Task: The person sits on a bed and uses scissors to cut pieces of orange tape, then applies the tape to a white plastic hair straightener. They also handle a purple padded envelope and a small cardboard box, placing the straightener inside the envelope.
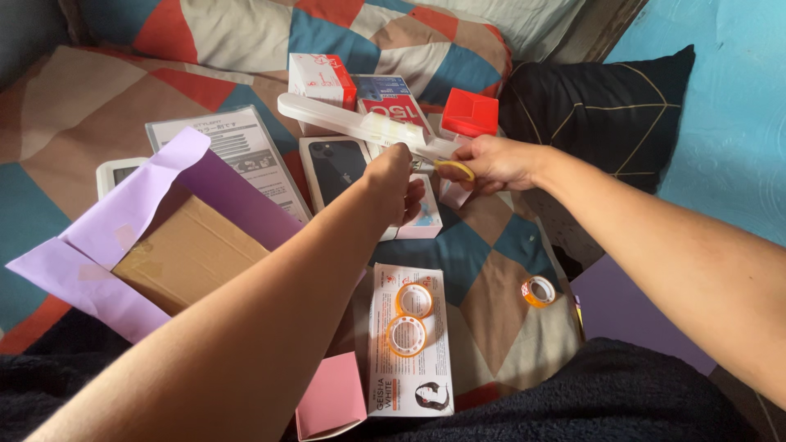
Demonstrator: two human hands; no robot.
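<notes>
Right hand (pixel 491 164): closed around a roll of clear tape with a yellow core (pixel 455 168), held up above the boxes
Left hand (pixel 397 184): fingers curled, pinching at the loose end of the tape beside the right hand; exact grip hidden behind the knuckles
Tape strip (pixel 409 139): short length drawn out between the two hands, not yet laid on anything
White plastic case (pixel 344 119): long and narrow, lying just behind the hands, touching the top of the stacked boxes
Wrapping so far: cardboard box (pixel 188 254) sits on lilac wrapping paper (pixel 123 221), paper folded up at the far and left sides only, top of the box bare
Left to do, by the look of it: remaining flaps unfolded, no tape visible on the closing seams
Tape rolls counted: four in all, one in the right hand, two on the white flat box (pixel 409 352), one loose on the quilt (pixel 538 291)
Phone box (pixel 340 168): one, dark picture on the lid, under the left hand
Red and white cartons (pixel 321 78): about three at the far side, one with a plain red top (pixel 469 113)
Pink box (pixel 332 397): one, small, near the left forearm
Printed sheet (pixel 237 155): one, beside the lilac paper
Lilac sheets: two, the second (pixel 622 307) under the right forearm
Black cushion (pixel 598 115): one, far right on the patchwork quilt (pixel 483 270)
</notes>
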